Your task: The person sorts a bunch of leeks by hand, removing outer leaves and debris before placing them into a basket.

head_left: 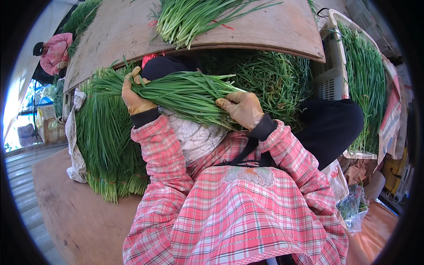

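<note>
A loose bunch of garlic chives (185, 95) lies crosswise above my lap, its pale cut ends to the right and its green tips to the left. My left hand (136, 93), in a tan glove, is closed around the leafy part. Over by the stem ends, my right hand (243, 107), gloved the same way, grips the bunch with the thumb on top. Both forearms wear pink plaid sleeves with dark cuffs. Just left of the held bunch stands a thick stack of bundled chives (108, 137), with red ties near its lower ends.
A wooden board (265, 26) spans the far side with another chive bunch (194, 20) and red ties on it. Loose leaf scraps (265, 84) are heaped beneath its edge. At right stands a white crate (340, 57) of chives (364, 84). Another person (55, 51) sits far left.
</note>
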A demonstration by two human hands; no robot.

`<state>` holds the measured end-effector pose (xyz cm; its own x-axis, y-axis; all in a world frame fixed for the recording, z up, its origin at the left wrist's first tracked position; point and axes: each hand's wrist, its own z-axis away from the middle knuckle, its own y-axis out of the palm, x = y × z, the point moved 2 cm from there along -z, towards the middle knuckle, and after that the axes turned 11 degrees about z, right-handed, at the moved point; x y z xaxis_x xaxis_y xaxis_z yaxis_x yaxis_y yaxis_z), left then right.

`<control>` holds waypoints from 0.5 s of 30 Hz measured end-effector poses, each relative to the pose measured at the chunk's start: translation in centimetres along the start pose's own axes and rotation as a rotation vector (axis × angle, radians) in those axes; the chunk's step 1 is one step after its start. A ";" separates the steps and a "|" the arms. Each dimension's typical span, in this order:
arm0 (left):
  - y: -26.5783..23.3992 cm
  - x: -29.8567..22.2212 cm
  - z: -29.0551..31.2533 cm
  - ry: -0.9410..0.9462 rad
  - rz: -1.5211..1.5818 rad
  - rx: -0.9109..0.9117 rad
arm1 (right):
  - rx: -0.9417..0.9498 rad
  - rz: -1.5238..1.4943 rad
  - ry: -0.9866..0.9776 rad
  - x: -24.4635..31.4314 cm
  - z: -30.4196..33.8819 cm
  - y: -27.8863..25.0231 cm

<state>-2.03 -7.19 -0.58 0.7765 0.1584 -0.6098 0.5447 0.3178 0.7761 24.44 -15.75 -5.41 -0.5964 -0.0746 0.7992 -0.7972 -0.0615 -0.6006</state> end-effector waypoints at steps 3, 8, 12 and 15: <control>-0.4 -0.2 0.1 0.027 -0.009 -0.064 | -0.103 0.226 0.032 0.0 0.7 -1.9; -1.3 -0.6 -0.2 0.043 -0.031 -0.015 | -0.346 0.755 0.062 -4.8 3.3 -6.8; -1.8 -1.0 -0.3 0.044 0.003 -0.086 | 0.123 0.990 0.372 -10.7 5.8 -10.0; -1.6 -0.7 -0.3 0.047 -0.006 -0.127 | -0.314 0.736 -0.030 -5.1 4.8 -8.6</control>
<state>-3.49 -7.54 -1.41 0.7560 0.1985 -0.6237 0.5028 0.4339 0.7476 34.85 -19.66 -4.43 -0.9803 -0.0141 0.1969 -0.1921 0.2964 -0.9355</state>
